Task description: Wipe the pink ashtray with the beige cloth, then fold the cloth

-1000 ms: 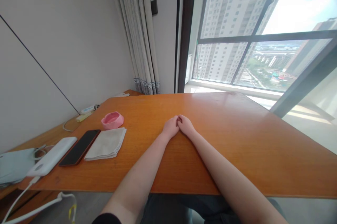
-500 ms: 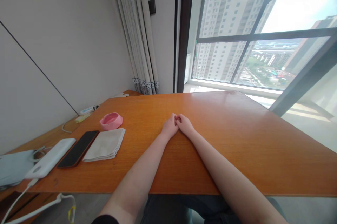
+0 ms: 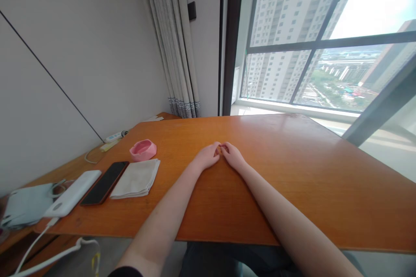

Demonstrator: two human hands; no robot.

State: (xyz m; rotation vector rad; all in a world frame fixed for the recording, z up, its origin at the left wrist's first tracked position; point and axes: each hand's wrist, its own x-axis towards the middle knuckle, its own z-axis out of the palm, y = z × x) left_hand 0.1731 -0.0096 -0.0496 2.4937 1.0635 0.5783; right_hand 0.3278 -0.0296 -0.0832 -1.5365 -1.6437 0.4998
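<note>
My left hand [image 3: 208, 156] and my right hand [image 3: 233, 156] rest on the middle of the orange-brown wooden table [image 3: 224, 207], their fingertips meeting. A small gap between the palms shows bare wood, and I see nothing held. On each hand the fingers are curved and the thumb stands apart from them, so both look open. The nearest objects lie left of my left hand: a folded light cloth [image 3: 135, 178] and a pink ashtray-like dish [image 3: 143, 150] just behind it.
Left of the cloth lie a dark phone [image 3: 104, 183], a white power bank [image 3: 73, 193] with a cable plugged in, and a pale grey-blue folded item [image 3: 26, 205]. A power strip [image 3: 116, 136] sits along the wall. Behind hang a curtain [image 3: 173, 43] and a large window [image 3: 292, 69].
My hands, pressed together before, have loosened; a gap has opened between the palms while the fingertips still meet. The whole view has shifted slightly, with things appearing further right.
</note>
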